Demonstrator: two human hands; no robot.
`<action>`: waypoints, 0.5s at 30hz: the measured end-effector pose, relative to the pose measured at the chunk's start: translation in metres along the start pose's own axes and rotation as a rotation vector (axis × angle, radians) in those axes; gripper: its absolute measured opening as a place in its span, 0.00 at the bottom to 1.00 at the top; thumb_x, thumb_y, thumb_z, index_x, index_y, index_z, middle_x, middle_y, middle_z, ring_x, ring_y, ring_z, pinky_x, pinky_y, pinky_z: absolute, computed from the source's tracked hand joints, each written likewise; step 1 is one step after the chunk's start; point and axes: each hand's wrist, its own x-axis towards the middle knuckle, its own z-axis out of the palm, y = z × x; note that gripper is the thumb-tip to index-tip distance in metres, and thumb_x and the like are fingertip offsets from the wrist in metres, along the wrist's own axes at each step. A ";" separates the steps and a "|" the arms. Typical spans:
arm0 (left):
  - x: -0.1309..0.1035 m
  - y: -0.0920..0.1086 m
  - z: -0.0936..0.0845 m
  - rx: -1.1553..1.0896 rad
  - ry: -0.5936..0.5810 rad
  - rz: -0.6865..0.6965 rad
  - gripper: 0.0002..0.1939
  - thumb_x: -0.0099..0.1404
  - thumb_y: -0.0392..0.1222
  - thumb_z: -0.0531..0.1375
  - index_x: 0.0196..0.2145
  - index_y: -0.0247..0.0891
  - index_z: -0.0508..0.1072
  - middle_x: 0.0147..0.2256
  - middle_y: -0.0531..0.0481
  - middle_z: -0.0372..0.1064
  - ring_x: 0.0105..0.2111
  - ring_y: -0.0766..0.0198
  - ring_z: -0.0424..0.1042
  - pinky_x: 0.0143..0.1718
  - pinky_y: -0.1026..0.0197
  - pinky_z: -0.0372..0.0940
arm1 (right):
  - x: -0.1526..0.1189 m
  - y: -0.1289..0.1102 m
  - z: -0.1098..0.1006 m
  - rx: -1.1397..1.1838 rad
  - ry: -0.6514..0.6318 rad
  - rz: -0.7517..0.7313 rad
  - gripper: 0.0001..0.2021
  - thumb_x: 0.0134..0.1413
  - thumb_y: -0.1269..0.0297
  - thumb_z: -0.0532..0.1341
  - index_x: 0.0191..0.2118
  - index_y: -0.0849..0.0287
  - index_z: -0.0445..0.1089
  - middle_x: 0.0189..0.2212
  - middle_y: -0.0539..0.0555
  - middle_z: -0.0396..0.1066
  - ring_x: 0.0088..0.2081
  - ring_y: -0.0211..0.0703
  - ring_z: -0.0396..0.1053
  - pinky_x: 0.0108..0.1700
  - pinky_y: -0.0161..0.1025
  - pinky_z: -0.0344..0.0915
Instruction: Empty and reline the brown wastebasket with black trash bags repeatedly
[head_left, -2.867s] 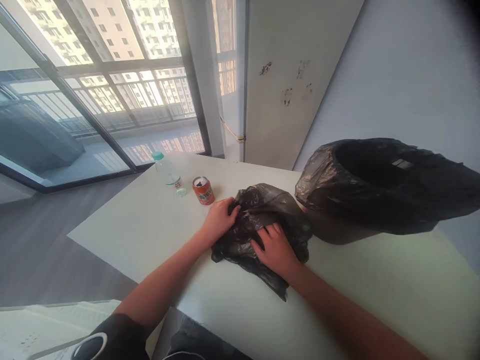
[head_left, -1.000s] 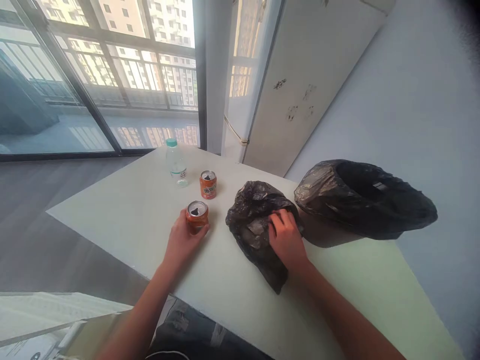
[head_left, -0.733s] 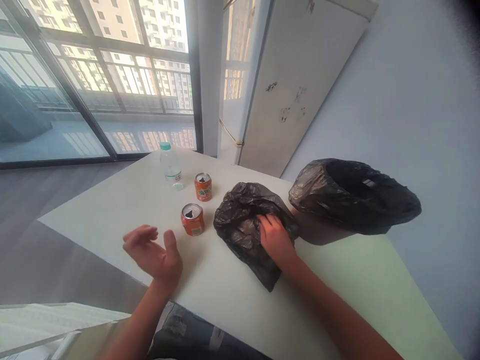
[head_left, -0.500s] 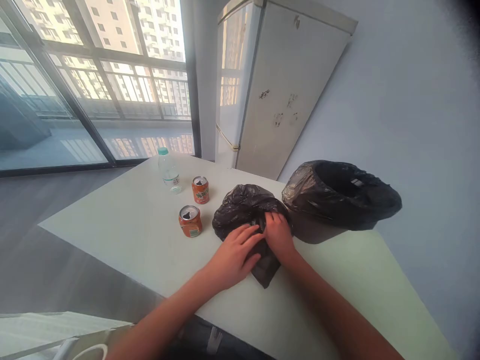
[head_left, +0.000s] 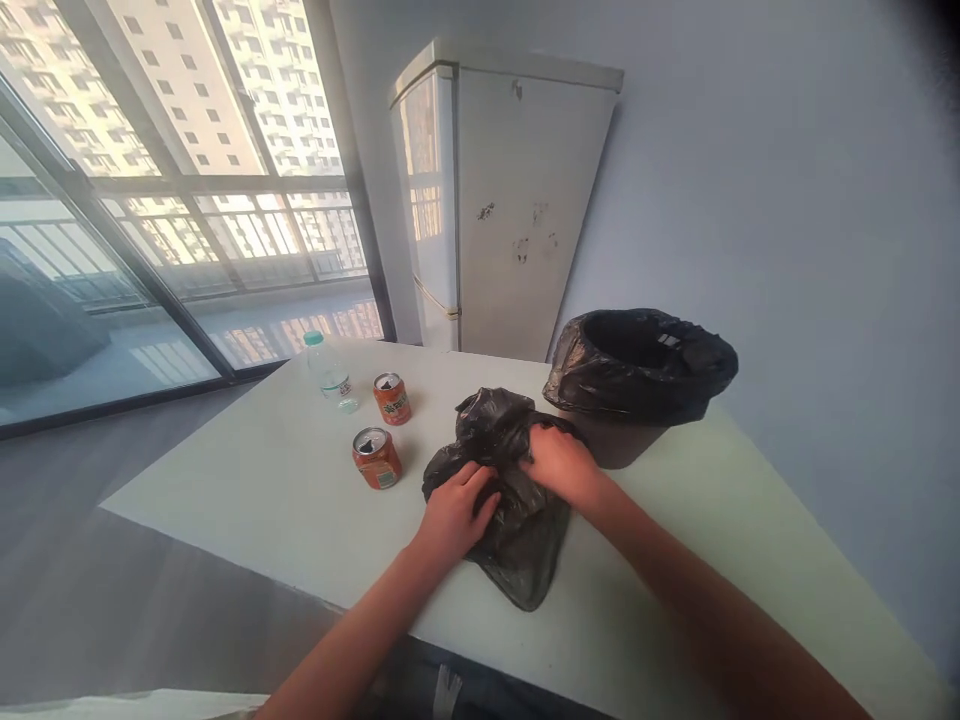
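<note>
A crumpled black plastic bag (head_left: pixel 517 520) lies on the white table (head_left: pixel 285 530), and both hands are on it. My left hand (head_left: pixel 456 508) grips the bag's left side, its fingertips pressed into the folds and its thumb bent inward. My right hand (head_left: pixel 559 460) has its fingers curled into the upper right part of the bag; the fingertips are partly hidden by plastic. Left of the bag are two opened orange cans, one nearer (head_left: pixel 377 460) and one farther back (head_left: pixel 393 400). A clear bottle with a green cap (head_left: pixel 330 375) stands behind them.
A bin lined with a black bag (head_left: pixel 637 385) stands on the table at the back right. Behind the table is a white refrigerator (head_left: pixel 525 210) by the wall. A sliding glass door (head_left: pixel 187 250) is at the left. Something dark shows under the table's front edge.
My hands have moved apart, and the bag between them is more spread out, its lower part reaching nearer to me. The camera view has shifted and tilted.
</note>
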 end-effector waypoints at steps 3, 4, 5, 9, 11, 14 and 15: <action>-0.002 0.003 -0.001 -0.014 0.190 0.042 0.18 0.74 0.45 0.60 0.58 0.44 0.68 0.56 0.41 0.71 0.57 0.50 0.72 0.59 0.47 0.68 | -0.028 0.002 -0.037 0.089 0.029 -0.102 0.20 0.54 0.61 0.70 0.52 0.60 0.72 0.42 0.63 0.78 0.42 0.61 0.79 0.38 0.43 0.67; -0.003 0.006 -0.002 -0.007 0.249 0.034 0.21 0.73 0.46 0.61 0.61 0.44 0.66 0.59 0.39 0.69 0.60 0.48 0.69 0.62 0.44 0.66 | -0.037 0.005 -0.048 0.123 0.049 -0.147 0.20 0.53 0.60 0.71 0.51 0.57 0.73 0.45 0.62 0.77 0.41 0.58 0.79 0.38 0.42 0.66; -0.003 0.010 -0.004 0.002 0.300 0.022 0.24 0.73 0.47 0.61 0.63 0.43 0.64 0.61 0.37 0.66 0.62 0.46 0.67 0.63 0.42 0.65 | -0.046 0.008 -0.059 0.158 0.075 -0.188 0.20 0.51 0.60 0.73 0.50 0.55 0.74 0.47 0.60 0.76 0.41 0.56 0.78 0.38 0.41 0.66; -0.002 0.038 -0.014 0.042 0.328 0.075 0.40 0.67 0.51 0.67 0.69 0.44 0.55 0.69 0.33 0.57 0.70 0.39 0.58 0.68 0.34 0.57 | -0.070 0.017 -0.088 0.336 0.206 -0.260 0.21 0.47 0.58 0.75 0.47 0.52 0.75 0.44 0.55 0.77 0.39 0.51 0.77 0.36 0.39 0.66; 0.001 0.056 -0.019 0.051 0.290 0.149 0.45 0.63 0.53 0.70 0.70 0.45 0.53 0.70 0.33 0.56 0.71 0.37 0.56 0.69 0.32 0.54 | -0.079 0.017 -0.098 0.414 0.244 -0.273 0.19 0.47 0.57 0.75 0.45 0.52 0.74 0.40 0.52 0.78 0.37 0.49 0.76 0.35 0.39 0.66; 0.007 0.078 -0.026 -0.011 0.327 0.162 0.38 0.65 0.52 0.69 0.67 0.44 0.58 0.60 0.36 0.70 0.62 0.42 0.70 0.63 0.37 0.63 | -0.091 0.017 -0.107 0.531 0.235 -0.287 0.23 0.48 0.52 0.75 0.49 0.50 0.73 0.39 0.52 0.79 0.33 0.46 0.75 0.34 0.39 0.68; 0.008 0.083 -0.029 -0.049 0.374 0.163 0.35 0.66 0.51 0.68 0.65 0.43 0.60 0.56 0.37 0.73 0.58 0.44 0.73 0.60 0.40 0.67 | -0.095 0.017 -0.108 0.569 0.227 -0.289 0.28 0.49 0.50 0.74 0.56 0.49 0.71 0.43 0.53 0.79 0.33 0.46 0.75 0.35 0.40 0.70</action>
